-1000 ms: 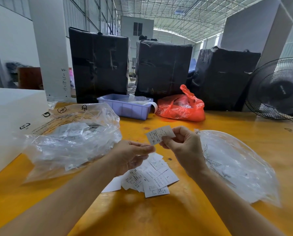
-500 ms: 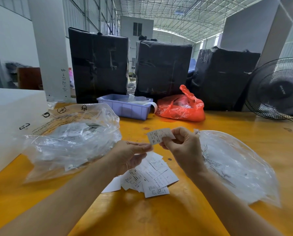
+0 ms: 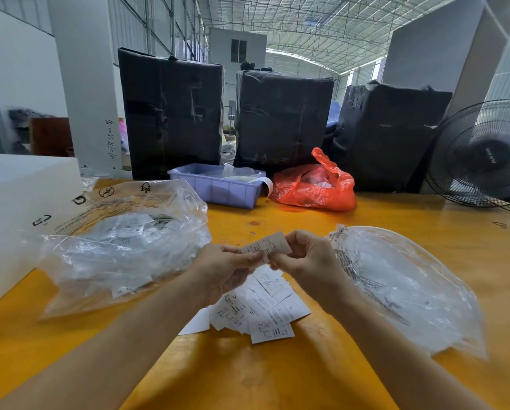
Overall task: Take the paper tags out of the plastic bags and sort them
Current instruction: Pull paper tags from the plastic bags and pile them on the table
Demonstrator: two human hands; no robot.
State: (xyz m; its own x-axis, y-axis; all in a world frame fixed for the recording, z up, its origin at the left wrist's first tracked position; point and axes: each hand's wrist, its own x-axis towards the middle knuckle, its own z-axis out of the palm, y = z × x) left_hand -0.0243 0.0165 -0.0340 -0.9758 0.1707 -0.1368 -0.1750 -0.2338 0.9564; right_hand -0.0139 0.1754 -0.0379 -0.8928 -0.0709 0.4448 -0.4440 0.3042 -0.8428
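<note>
1. Right hand (image 3: 310,258): grip pinches one paper tag (image 3: 267,246) above the yellow tabletop (image 3: 277,377).
2. Left hand (image 3: 224,267): thumb and fingertips pinch the same tag's near-left edge.
3. Loose tag pile (image 3: 265,309) lies on the tabletop just below both hands.
4. Plastic bag (image 3: 123,247) holding tags lies left; flatter clear bag (image 3: 401,288) lies right.

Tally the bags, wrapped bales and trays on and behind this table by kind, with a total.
Clear plastic bags: 2 (left, right)
Red plastic bag: 1
Black wrapped bales: 3 ()
Lavender plastic tray: 1
Total: 7
</note>
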